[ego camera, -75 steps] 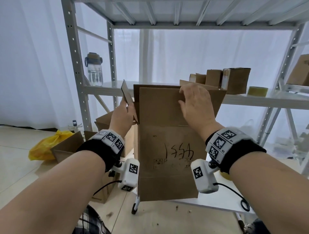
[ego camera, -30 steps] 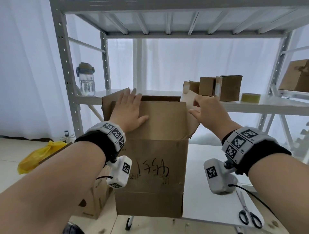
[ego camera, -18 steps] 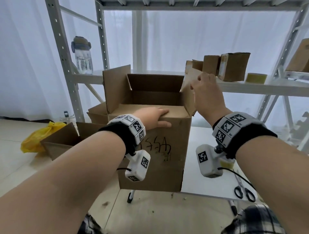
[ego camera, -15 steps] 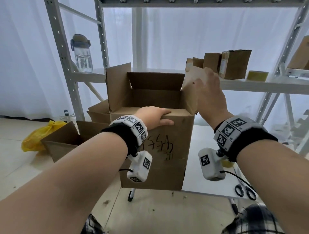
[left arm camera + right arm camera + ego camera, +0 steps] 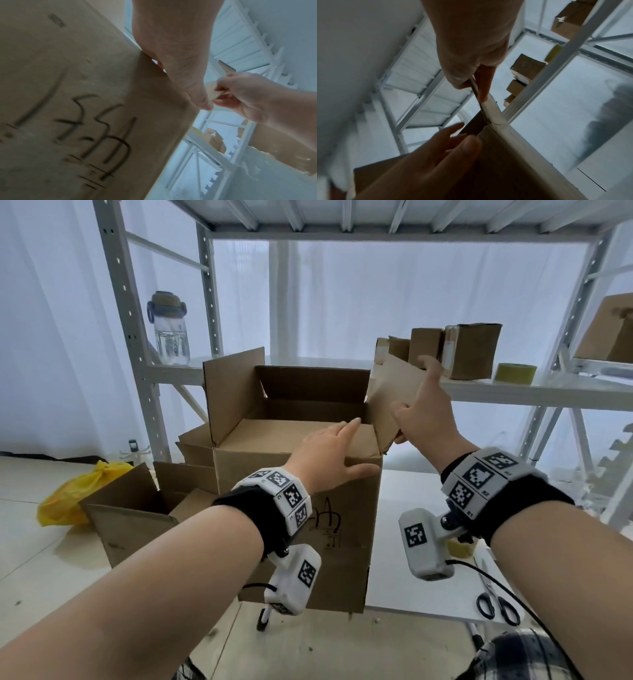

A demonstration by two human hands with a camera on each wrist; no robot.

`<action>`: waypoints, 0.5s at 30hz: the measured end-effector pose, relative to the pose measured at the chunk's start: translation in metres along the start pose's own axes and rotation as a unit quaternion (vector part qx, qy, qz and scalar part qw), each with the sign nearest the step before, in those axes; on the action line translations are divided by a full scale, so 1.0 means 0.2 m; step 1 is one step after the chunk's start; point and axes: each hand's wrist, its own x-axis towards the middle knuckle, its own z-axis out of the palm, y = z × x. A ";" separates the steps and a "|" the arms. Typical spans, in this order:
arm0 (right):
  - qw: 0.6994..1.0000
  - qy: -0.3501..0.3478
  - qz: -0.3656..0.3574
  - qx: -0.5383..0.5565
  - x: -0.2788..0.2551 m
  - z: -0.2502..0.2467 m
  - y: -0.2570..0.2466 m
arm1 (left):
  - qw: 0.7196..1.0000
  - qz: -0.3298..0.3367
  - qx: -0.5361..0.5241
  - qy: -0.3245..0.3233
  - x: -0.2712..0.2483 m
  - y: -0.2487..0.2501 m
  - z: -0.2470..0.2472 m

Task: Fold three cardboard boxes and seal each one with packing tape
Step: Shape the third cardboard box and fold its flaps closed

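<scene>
Cardboard box [image 5: 298, 508] stands upright on the near left corner of the white surface [image 5: 411, 542], top open toward the camera. Left hand [image 5: 329, 451] lies flat with straight fingers on the near flap [image 5: 274, 436], already folded in, likely pinning it down so it won't spring back. Right hand [image 5: 426, 414] pinches the right side flap [image 5: 387, 398], thumb on the inner face and fingers on the outer face, holding it tilted outward, probably ready to fold it over. Left side flap [image 5: 233, 392] and far flap [image 5: 311, 383] stand upright, not yet folded. Tape roll [image 5: 516, 373] sits on the shelf [image 5: 534, 392], well apart from the box; scissors [image 5: 496, 604] lie on the surface to the right. No tape on this box; sealing not begun.
</scene>
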 end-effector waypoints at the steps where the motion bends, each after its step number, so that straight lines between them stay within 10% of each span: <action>1: 1.000 -0.005 -0.016 0.010 -0.02 0.00 -0.03 | 1.000 -0.002 -0.010 -0.011 0.01 0.04 0.01; 9: 0.991 -0.063 -0.062 0.095 -0.13 -0.06 -0.12 | 0.996 -0.005 0.048 0.075 -0.08 0.07 0.01; 15: 0.976 -0.175 -0.112 -0.072 -0.06 -0.21 0.07 | 0.986 0.082 0.124 0.071 -0.17 -0.05 -0.10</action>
